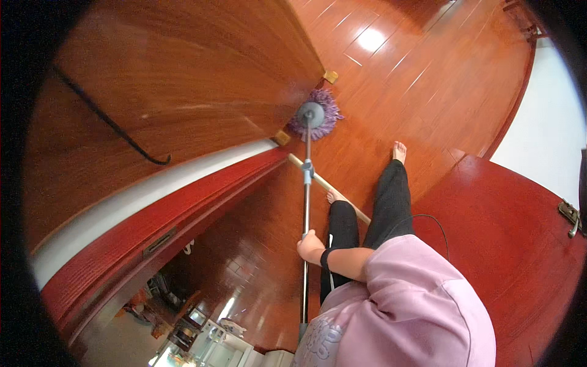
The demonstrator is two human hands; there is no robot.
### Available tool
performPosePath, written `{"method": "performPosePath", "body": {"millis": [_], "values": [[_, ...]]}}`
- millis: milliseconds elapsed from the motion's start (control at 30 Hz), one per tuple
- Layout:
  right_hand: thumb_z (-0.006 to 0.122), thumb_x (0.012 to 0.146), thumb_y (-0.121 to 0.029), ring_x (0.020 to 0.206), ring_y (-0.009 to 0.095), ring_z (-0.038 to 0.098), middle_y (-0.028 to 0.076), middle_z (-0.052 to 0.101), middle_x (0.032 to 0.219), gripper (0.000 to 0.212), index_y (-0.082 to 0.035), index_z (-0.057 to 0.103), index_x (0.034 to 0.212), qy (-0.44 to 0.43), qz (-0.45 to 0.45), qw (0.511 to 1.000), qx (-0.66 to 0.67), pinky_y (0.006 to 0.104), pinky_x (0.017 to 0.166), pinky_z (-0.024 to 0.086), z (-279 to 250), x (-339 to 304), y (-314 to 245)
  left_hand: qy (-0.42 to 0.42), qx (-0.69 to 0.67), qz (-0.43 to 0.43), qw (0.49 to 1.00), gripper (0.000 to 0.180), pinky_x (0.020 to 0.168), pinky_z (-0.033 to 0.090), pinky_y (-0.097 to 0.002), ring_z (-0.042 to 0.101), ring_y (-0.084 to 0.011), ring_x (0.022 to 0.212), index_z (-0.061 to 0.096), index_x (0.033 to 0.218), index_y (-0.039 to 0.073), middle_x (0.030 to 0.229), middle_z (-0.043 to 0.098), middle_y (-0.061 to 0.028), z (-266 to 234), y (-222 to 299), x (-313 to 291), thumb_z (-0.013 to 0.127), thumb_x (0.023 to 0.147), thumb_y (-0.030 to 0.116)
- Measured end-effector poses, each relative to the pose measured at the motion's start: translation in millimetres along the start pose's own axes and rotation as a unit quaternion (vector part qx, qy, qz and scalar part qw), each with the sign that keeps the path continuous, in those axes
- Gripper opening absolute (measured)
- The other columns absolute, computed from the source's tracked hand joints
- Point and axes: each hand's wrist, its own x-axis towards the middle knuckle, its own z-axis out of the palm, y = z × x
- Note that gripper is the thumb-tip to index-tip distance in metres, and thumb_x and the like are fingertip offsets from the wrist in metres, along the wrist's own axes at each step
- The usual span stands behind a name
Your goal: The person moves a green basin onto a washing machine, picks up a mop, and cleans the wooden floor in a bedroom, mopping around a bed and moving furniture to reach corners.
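My right hand (310, 246) is wrapped round the metal pole of a mop, a dark band on its wrist. The mop (307, 205) runs from the bottom of the view up to a round grey head (310, 114) with purple strands. Those strands lie on the glossy brown wooden floor (379, 92), against the foot of a wooden furniture panel (202, 79). A grey-blue collar (307, 171) sits partway along the pole. Its upper end is cut off at the lower edge, beside my pink shirt. My left hand is out of view.
Small wooden feet (282, 137) support the furniture panel. A pale threshold strip (327, 185) crosses the floor by my bare feet (399, 151). The red door frame (165, 223) stands left, a red door (507, 226) with a metal handle right. A white wall (544, 116) rises far right.
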Motion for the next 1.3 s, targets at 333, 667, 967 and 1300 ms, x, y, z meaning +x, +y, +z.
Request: {"method": "performPosePath", "body": {"millis": [333, 667, 967, 1300], "values": [[0.040, 0.085, -0.028, 0.103, 0.025, 0.049, 0.007, 0.055, 0.110, 0.039, -0.003, 0.047, 0.115, -0.023, -0.082, 0.962, -0.259, 0.0379, 0.080, 0.041, 38.2, 16.9, -15.2, 0.003, 0.014, -0.032, 0.999, 0.025, 0.063, 0.040, -0.0295, 0.048, -0.0151, 0.065, 0.061, 0.090, -0.002, 0.070, 0.056, -0.0064, -21.5, 23.8, -3.7, 0.052, 0.086, 0.021], [0.056, 0.077, -0.019, 0.083, 0.025, 0.056, 0.010, 0.059, 0.096, 0.029, -0.003, 0.059, 0.100, 0.035, -0.094, 0.974, -0.201, 0.0382, 0.063, 0.041, 57.3, 6.0, 25.5, -0.027, -0.002, -0.059, 0.998, 0.024, 0.064, 0.040, -0.0306, 0.049, -0.0158, 0.065, 0.060, 0.090, -0.002, 0.072, 0.056, -0.0068, -19.2, 17.7, 6.6, 0.051, 0.086, 0.020], [0.046, 0.082, -0.020, 0.076, 0.033, 0.059, 0.018, 0.060, 0.076, 0.023, 0.001, 0.045, 0.093, 0.214, 0.249, 0.850, 0.411, 0.0416, 0.065, 0.046, 105.9, 38.4, 99.7, -0.038, -0.040, -0.107, 0.993, 0.023, 0.064, 0.041, -0.0316, 0.049, -0.0164, 0.065, 0.060, 0.091, -0.001, 0.073, 0.057, -0.0071, -3.3, -2.2, -2.8, 0.051, 0.086, 0.019], [0.052, 0.079, -0.023, 0.076, 0.033, 0.059, 0.020, 0.057, 0.080, 0.035, 0.005, 0.043, 0.098, 0.160, 0.255, 0.853, 0.427, 0.0416, 0.064, 0.046, 101.6, 13.0, 114.8, -0.053, -0.071, -0.173, 0.981, 0.022, 0.065, 0.041, -0.0327, 0.049, -0.0171, 0.066, 0.060, 0.091, -0.001, 0.074, 0.057, -0.0074, 14.7, -6.7, -38.4, 0.050, 0.086, 0.018]]}}
